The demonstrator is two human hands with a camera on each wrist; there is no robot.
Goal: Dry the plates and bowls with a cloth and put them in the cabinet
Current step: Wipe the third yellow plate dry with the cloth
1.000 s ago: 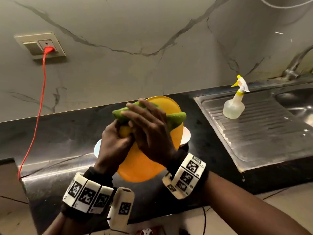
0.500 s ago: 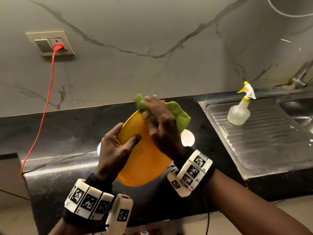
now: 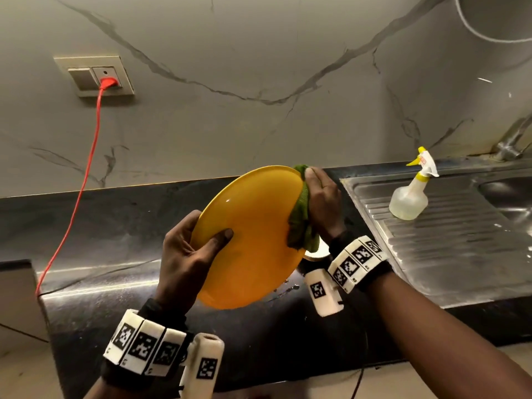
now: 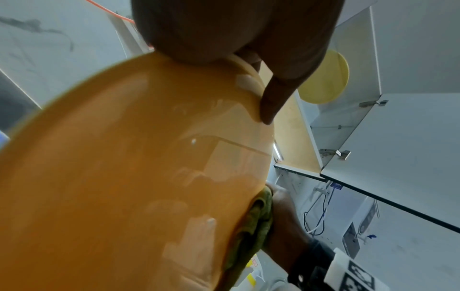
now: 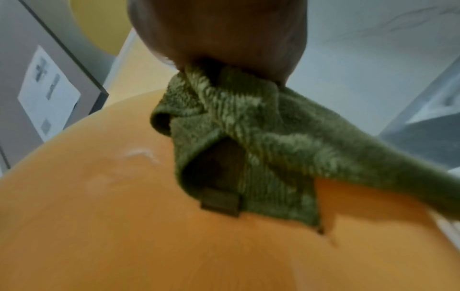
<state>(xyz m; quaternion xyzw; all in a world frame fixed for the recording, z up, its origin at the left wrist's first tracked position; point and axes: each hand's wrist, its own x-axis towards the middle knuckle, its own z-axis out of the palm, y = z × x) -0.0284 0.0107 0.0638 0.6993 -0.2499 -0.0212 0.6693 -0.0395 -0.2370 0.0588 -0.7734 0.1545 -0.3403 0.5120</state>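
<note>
Now the plate (image 3: 253, 240) is tilted up on edge over the black tabletop (image 3: 121, 226), its clean face turned to the head camera. Half a second ago the right hand (image 3: 322, 203) and cloth (image 3: 302, 226) were at the plate's top edge; a second ago they covered its upper front. Cloth has since slid to the right rim and partly round the back.

Left hand (image 3: 187, 254): grip closed on the left rim, thumb flat across the front face, fingers behind. Left wrist view confirms a finger hooked over the edge. Hold unchanged across the three frames.

Right hand: grip closed on the bunched cloth, pressing it to the rim. Right wrist view shows the cloth (image 5: 248, 137) wadded under the hand against orange plastic, with a loose tail trailing off.

Judgement: front face likely done; wipe has moved on to rim and back. A small highlight near the upper front may be a leftover drop, cannot tell.

Left wrist view shows an open cabinet (image 4: 348, 118) overhead with a yellow plate (image 4: 323, 78) already inside, so stowing looks close. White dishes sit partly hidden behind the plate. Spray bottle (image 3: 408, 200) stands on the drainboard (image 3: 460, 249), well apart.
</note>
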